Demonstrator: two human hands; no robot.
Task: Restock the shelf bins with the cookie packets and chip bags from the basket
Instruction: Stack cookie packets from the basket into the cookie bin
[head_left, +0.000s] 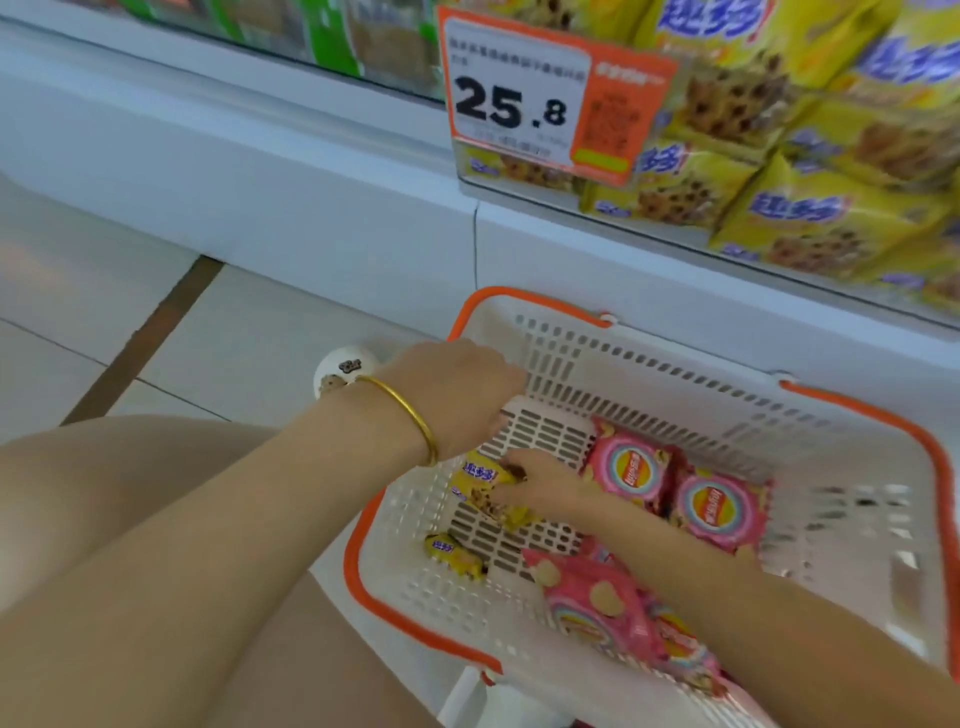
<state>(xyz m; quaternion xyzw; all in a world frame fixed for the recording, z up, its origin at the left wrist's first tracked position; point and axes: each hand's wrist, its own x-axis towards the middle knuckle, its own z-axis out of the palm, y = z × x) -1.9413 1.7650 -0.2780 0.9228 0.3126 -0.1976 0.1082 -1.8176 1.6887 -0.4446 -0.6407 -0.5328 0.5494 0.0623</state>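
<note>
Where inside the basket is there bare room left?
Bare basket floor shows in the far left corner, between the left hand and the chip bags; the right end looks bare too. Crowded: cookie packets near left, chip bags across the middle.

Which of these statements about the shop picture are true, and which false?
1. The basket has an orange rim. True.
2. The chip bags in the basket are green. False: they are pink.
3. The right hand grips a yellow cookie packet. True.
4. The gold bangle is on the right wrist. False: it is on the wrist of the left hand.
5. The price tag reads 15.8. False: it reads 25.8.
6. A second cookie packet lies loose on the basket floor. True.
</note>
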